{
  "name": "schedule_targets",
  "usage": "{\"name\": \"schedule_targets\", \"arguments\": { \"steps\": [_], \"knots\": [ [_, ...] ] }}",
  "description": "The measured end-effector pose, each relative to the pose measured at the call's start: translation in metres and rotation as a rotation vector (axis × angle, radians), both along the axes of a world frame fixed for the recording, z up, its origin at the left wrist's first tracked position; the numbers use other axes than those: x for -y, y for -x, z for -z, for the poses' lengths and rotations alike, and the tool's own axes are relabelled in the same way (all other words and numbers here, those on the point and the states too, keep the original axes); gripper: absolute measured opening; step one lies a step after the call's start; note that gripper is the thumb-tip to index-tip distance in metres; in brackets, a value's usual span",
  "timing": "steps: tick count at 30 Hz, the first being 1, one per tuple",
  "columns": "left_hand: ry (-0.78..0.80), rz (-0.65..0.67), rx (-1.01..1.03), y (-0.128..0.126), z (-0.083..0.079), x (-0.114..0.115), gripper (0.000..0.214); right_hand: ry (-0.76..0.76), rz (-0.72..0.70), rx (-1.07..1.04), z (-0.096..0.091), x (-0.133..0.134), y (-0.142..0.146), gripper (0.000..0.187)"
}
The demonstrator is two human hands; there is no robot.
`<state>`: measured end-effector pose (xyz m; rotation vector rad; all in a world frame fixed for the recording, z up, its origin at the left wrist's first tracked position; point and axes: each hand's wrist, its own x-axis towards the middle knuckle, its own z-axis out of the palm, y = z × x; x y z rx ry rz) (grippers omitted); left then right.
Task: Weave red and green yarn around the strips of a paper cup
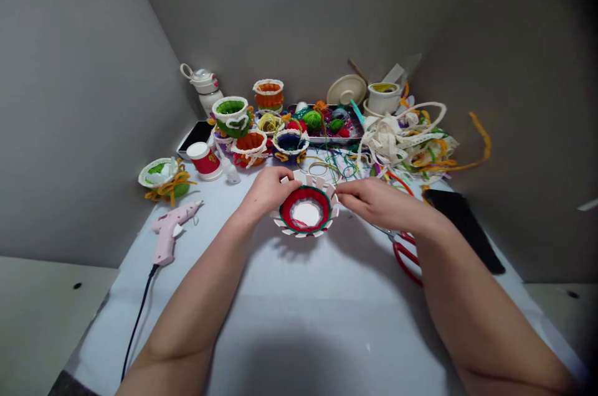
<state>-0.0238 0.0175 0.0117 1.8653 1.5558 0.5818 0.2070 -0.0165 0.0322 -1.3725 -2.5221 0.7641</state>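
L hand (268,192) & R hand (380,204) hold slotted card yarn basket (306,212).

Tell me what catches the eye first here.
The most striking thing is the white card ring woven with red and green yarn at the centre, between the left hand and right hand. Behind it stand colourful yarn-woven cups, with a tangle of lace trim back right.

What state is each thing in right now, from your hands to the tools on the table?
Left hand: gripping the woven yarn bowl's rim.
Right hand: fingers pinching the rim's tabs.
Woven yarn bowl: red and green yarn around a white base, outer tabs bare.
Pink glue gun: lying on its side, cord attached.
Red-handled scissors: lying on the table, partly under the right forearm.
Lace tangle: loosely heaped.
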Motion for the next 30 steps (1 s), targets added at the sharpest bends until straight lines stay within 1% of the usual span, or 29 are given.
{"name": "schedule_targets", "arguments": {
  "steps": [3, 5, 7, 9, 11, 13, 15, 17, 19, 21, 23, 26, 28, 30],
  "knots": [
    [-0.005, -0.039, -0.01, -0.002, 0.002, 0.0, 0.02, 0.068, 0.057, -0.049, -0.006, 0.003, 0.003, 0.041],
    [-0.016, -0.051, -0.013, -0.004, 0.003, 0.0, 0.019, 0.084, 0.093, -0.02, -0.006, 0.005, 0.006, 0.045],
    [-0.032, -0.055, -0.026, -0.005, 0.005, 0.001, 0.018, 0.068, 0.122, 0.044, -0.002, 0.005, 0.009, 0.042],
    [-0.031, -0.035, -0.059, -0.004, 0.006, 0.001, 0.017, 0.044, 0.129, 0.094, 0.003, 0.004, 0.011, 0.035],
    [-0.004, 0.025, -0.079, -0.003, 0.006, 0.002, 0.015, 0.014, 0.117, 0.11, 0.008, 0.002, 0.011, 0.03],
    [0.048, 0.131, -0.074, -0.001, 0.004, 0.003, 0.016, 0.004, 0.086, 0.122, 0.011, -0.001, 0.011, 0.029],
    [0.076, 0.237, -0.055, -0.001, 0.004, 0.005, 0.025, 0.016, 0.049, 0.136, 0.013, -0.003, 0.01, 0.028],
    [0.059, 0.306, -0.037, -0.003, 0.005, 0.007, 0.033, 0.034, 0.018, 0.142, 0.014, -0.003, 0.011, 0.029],
    [0.033, 0.335, -0.018, -0.007, 0.009, 0.009, 0.028, 0.036, 0.003, 0.141, 0.015, -0.003, 0.013, 0.031],
    [0.027, 0.324, -0.021, -0.011, 0.014, 0.01, 0.02, 0.036, -0.001, 0.138, 0.015, -0.002, 0.014, 0.033],
    [0.025, 0.279, -0.032, -0.013, 0.016, 0.01, 0.022, 0.046, 0.0, 0.108, 0.014, -0.002, 0.013, 0.037],
    [0.018, 0.209, -0.06, -0.013, 0.013, 0.01, 0.022, 0.07, 0.006, 0.003, 0.01, -0.003, 0.005, 0.043],
    [0.008, 0.178, -0.109, -0.012, 0.01, 0.01, 0.021, 0.052, 0.016, -0.049, 0.006, -0.004, -0.002, 0.042],
    [-0.01, 0.154, -0.166, -0.011, 0.008, 0.01, 0.02, 0.001, 0.036, -0.067, 0.004, -0.004, -0.006, 0.035]
  ]
}}
